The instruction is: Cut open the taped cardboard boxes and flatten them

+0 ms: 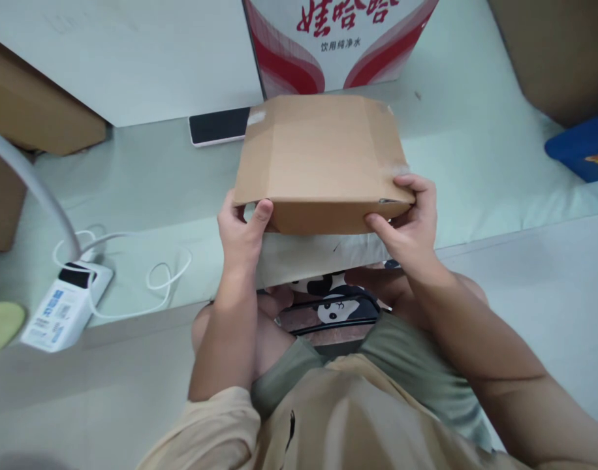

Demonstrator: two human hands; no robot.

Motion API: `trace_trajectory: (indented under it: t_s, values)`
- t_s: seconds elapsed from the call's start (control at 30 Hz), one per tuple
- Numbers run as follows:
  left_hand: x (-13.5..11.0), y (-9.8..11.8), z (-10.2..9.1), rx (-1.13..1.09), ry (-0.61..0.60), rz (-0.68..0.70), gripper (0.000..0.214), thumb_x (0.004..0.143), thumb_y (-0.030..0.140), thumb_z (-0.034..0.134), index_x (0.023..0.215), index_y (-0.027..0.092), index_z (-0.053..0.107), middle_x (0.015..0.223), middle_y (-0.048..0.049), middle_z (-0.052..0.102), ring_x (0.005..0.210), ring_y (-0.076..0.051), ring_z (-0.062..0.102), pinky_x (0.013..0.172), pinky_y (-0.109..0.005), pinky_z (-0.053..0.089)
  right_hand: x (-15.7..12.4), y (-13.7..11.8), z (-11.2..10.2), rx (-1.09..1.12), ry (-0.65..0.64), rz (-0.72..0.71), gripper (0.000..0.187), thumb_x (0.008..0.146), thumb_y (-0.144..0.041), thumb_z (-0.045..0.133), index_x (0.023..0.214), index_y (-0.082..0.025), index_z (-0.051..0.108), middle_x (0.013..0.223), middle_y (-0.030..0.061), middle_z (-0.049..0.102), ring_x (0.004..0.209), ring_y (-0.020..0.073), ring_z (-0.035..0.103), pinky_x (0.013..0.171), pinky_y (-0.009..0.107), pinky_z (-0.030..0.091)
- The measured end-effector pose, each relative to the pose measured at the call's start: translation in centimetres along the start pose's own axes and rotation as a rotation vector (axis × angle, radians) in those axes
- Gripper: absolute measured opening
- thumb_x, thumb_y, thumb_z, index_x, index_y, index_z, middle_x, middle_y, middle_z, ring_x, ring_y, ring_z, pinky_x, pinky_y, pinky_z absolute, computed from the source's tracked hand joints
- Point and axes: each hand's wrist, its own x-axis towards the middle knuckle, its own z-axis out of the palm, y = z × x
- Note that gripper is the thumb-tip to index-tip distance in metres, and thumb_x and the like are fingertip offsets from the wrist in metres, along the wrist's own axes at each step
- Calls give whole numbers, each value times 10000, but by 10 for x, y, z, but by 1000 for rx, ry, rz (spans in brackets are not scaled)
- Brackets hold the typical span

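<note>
Both my hands hold a brown cardboard box (323, 147) in front of me, over the front part of the pale green covered surface. My left hand (243, 222) grips its near left corner, with the thumb on the near side and the fingers mostly hidden. At the near right corner, my right hand (411, 219) is closed on the box, thumb below the edge and a finger on the top. Whitish tape patches show at the box's corners. Behind its left side lies a dark-screened phone (218, 127), partly covered by the box.
A white carton with red lettering (345, 49) stands behind, beside a large white panel (132, 59). At left are a white power bank or charger (66, 307) with a looped white cable (157, 290). Brown cartons stand at both sides; a blue container (580, 147) is at right.
</note>
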Motion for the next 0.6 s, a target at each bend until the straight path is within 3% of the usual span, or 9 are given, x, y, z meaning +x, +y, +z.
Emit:
trace_trajectory:
  t_s: [0.13,0.27,0.33,0.43,0.5,0.6]
  values:
    - [2,5,2,53,105,43,625,694,770,789,825,206,554,825,0,523,738,-130,533,669,-261,464,0,-3,-2,-34,-25,11,470,845,-561,728,1203,-312,553,1162,42,601,1049,241,628,929,466,576]
    - [1,10,2,94,88,79,628,694,748,806,819,222,487,726,36,439,639,-113,426,595,-256,371,1,-2,-5,-12,-13,1,443,899,-641,618,1183,-302,585,1132,52,629,1025,246,639,918,472,564]
    - [0,11,1,80,62,75,613,698,741,804,825,222,504,716,36,435,623,-111,413,581,-257,356,2,1,-6,-9,25,5,441,923,-668,553,1152,-294,608,1110,56,631,1043,252,637,946,486,552]
    - [-2,14,0,-81,3,19,517,822,726,656,804,220,554,693,19,450,581,-118,411,521,-261,339,4,9,-6,47,91,72,421,934,-657,521,1100,-284,620,1058,48,622,1027,251,642,959,498,544]
    - [-1,16,-1,-144,-7,-37,410,890,605,576,764,216,588,659,8,470,555,-121,415,490,-260,333,7,13,-6,116,139,111,374,908,-624,564,1056,-285,618,1012,36,609,996,248,642,950,498,543]
    - [3,13,-6,-32,19,-91,208,836,406,675,777,208,647,710,-3,593,648,-130,542,578,-253,443,11,13,-10,191,198,94,330,834,-598,639,961,-294,627,924,25,585,947,248,632,932,497,541]
